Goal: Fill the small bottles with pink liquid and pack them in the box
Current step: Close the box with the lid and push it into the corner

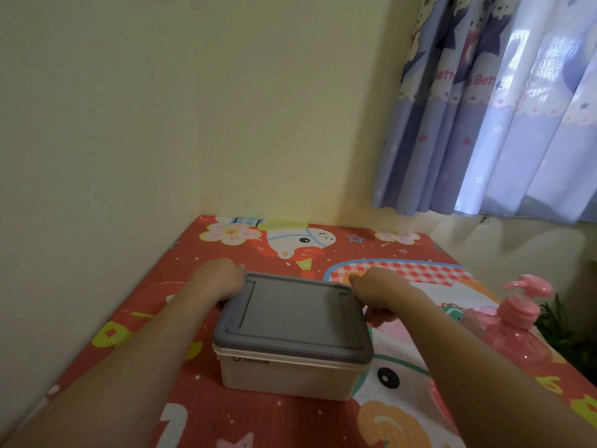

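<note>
A translucent white box (284, 376) with a grey lid (294, 315) sits in the middle of the table. The lid is on, so whatever is inside is hidden. My left hand (219, 281) grips the far left corner of the lid and box. My right hand (382, 292) grips the far right side, fingers curled over the lid's edge. A pink pump bottle (517, 324) with pink liquid stands to the right of the box, partly behind my right forearm. No small bottles are visible.
The table wears a red cartoon-print cloth (258, 421) and sits in a corner against a cream wall (193, 124). A blue patterned curtain (500, 108) hangs at the upper right. Green plant leaves (555, 321) show past the table's right edge.
</note>
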Tool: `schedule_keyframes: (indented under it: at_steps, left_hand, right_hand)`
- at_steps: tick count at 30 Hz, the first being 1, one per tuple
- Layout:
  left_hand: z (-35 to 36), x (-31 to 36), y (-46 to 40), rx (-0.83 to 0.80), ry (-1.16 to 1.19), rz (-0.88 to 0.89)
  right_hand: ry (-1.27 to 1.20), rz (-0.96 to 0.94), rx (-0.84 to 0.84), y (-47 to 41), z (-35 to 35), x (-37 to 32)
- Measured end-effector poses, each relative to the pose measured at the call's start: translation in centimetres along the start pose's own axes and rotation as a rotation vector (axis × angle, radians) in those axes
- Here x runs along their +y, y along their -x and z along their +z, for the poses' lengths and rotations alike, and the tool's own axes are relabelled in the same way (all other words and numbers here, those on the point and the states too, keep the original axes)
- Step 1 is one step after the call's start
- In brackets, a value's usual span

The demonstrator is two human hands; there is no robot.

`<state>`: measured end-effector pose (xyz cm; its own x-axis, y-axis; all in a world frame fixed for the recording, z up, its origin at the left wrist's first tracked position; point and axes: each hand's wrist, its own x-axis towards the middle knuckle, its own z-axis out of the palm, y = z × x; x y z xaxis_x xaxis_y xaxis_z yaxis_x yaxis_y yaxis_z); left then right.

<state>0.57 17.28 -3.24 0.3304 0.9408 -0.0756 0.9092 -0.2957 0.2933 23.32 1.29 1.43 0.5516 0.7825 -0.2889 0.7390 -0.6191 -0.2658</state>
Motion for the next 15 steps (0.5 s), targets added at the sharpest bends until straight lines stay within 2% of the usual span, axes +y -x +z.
schedule_keyframes:
  at_steps: [3,7,15]
  left_hand:
    - [0.4,-0.3,-0.7,-0.028,0.046,-0.018]
    - [0.8,-1.0,-1.2,-0.073,0.101,0.004]
    - [1.4,-1.1,-1.4,-0.049,0.191,0.025]
  right_hand:
    - [-0.16,0.089,-0.009,-1.3,0.7,0.2]
    - [-0.441,0.15,-0.129,-2.3,1.2,0.7]
    - [-0.401,0.159,-0.118,-2.5,1.1,0.8]
